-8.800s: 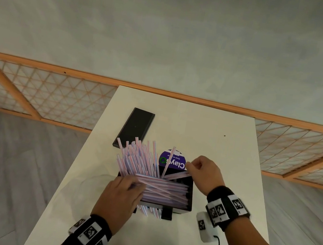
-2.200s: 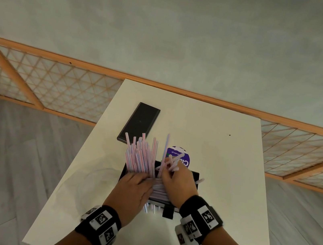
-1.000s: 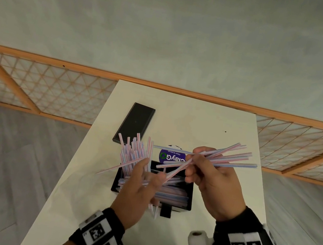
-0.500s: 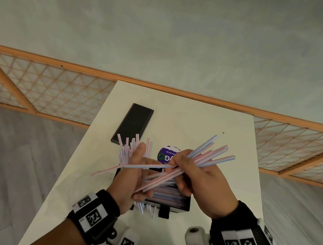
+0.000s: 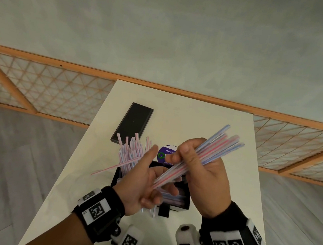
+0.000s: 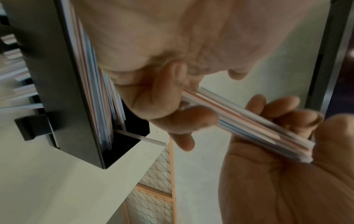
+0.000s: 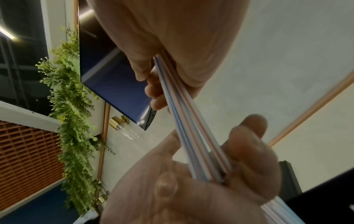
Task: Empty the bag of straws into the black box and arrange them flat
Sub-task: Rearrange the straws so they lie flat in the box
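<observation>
The place looked like a decorated indoor room, perhaps an office or studio: a plain white table [image 5: 216, 118] stood by a grey wall [image 5: 171, 28] with orange lattice panelling [image 5: 40, 90], artificial greenery [image 7: 72, 121] hanging nearby.

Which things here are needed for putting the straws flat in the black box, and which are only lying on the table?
Needed:
- bundle of straws, gripped by right hand, its lower ends against left hand
- black box
- upright straws in the box

Lying about:
- phone
- purple round label
- table
</observation>
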The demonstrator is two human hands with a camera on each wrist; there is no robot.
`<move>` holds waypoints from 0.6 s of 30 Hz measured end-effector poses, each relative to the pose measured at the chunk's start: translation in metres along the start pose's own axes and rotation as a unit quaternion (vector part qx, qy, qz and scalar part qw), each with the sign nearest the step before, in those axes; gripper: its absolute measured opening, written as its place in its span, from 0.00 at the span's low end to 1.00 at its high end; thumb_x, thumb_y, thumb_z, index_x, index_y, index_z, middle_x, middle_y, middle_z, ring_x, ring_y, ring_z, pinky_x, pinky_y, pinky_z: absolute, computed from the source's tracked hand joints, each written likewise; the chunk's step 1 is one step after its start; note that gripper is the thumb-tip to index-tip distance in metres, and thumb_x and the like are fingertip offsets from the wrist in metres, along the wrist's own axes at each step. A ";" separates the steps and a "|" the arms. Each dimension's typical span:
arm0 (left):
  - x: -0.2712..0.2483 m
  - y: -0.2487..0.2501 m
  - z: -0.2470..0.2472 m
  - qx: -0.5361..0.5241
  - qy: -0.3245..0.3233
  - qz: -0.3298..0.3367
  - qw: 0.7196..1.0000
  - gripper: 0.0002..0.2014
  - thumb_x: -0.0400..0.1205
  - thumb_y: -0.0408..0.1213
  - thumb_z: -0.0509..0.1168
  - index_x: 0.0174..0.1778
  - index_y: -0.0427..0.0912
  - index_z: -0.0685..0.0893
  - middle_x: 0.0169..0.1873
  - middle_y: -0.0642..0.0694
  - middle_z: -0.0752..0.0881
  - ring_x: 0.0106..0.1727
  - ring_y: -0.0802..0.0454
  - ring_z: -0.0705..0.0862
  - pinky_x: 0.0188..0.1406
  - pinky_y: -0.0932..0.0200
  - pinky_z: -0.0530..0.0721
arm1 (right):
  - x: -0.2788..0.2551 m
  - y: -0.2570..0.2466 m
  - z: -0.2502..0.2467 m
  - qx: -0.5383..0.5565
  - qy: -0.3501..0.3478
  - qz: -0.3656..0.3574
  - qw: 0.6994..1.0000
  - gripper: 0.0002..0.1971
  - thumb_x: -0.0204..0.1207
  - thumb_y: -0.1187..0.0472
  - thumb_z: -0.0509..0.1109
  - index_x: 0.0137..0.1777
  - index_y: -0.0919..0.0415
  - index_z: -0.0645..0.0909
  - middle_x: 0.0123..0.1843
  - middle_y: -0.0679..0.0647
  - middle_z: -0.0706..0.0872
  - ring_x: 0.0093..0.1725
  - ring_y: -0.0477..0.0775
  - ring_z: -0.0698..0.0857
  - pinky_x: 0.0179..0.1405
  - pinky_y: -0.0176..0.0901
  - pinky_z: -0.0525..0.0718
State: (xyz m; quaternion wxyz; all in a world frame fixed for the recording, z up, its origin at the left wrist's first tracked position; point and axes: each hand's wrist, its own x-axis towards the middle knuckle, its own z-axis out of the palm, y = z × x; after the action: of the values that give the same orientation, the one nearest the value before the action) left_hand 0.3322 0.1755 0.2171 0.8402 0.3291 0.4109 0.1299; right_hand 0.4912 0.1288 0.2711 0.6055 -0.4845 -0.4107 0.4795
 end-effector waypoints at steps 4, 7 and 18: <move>0.006 -0.002 0.005 0.006 0.015 0.038 0.999 0.48 0.72 0.80 0.60 0.63 0.34 0.86 0.39 0.40 0.85 0.20 0.55 0.67 0.19 0.62 0.51 | -0.004 0.004 0.013 -0.017 -0.007 -0.017 1.000 0.07 0.83 0.62 0.75 0.50 0.65 0.83 0.41 0.65 0.87 0.39 0.62 0.88 0.36 0.50 0.88; 0.002 -0.003 0.002 0.028 0.046 0.058 0.997 0.37 0.78 0.72 0.64 0.54 0.36 0.87 0.34 0.43 0.80 0.22 0.56 0.64 0.22 0.60 0.52 | -0.004 0.012 0.013 -0.059 -0.001 -0.027 0.998 0.10 0.84 0.58 0.74 0.48 0.67 0.83 0.43 0.71 0.86 0.40 0.70 0.87 0.43 0.63 0.88; -0.003 -0.026 -0.077 0.427 0.288 0.216 0.829 0.20 0.88 0.55 0.64 0.36 0.45 0.80 0.28 0.48 0.78 0.31 0.51 0.76 0.35 0.54 0.76 | -0.021 0.076 -0.049 -0.130 0.082 0.167 0.974 0.07 0.78 0.58 0.80 0.45 0.60 0.85 0.40 0.55 0.86 0.29 0.54 0.77 0.29 0.49 0.75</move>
State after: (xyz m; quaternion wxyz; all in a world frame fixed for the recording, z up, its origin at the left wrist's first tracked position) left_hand 0.2690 0.1886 0.1673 0.4096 0.6831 0.5676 0.2082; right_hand 0.5199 0.1040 0.1863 0.4808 -0.6581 -0.3319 0.4750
